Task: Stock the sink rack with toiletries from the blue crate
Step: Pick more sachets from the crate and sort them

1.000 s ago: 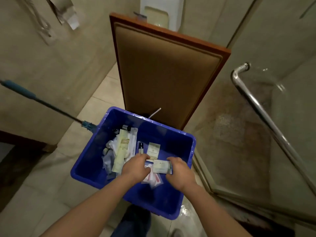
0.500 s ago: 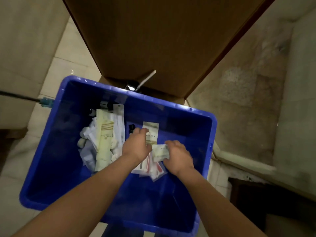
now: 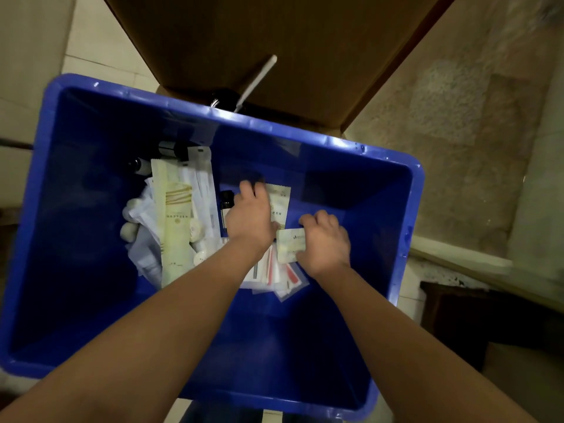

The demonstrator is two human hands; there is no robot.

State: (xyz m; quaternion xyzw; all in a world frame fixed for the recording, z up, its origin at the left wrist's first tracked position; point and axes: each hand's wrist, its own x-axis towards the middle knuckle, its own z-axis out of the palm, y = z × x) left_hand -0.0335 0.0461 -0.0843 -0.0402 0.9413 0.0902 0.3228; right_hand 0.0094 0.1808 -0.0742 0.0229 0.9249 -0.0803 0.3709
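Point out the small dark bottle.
Head view, centre of the blue crate: the small dark bottle lies between the long cream packet and the left hand.

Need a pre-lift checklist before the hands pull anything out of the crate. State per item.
1. Grip of right hand on small packet: ok, fingers curled round it.
2. Hold of left hand on cream sachet: cannot tell, the hand covers its edge.
3. Small packet free of red-striped sachets beneath: cannot tell.
4. Way up out of the crate: ok, open top.
5. Sink rack in sight: not ok, out of frame.
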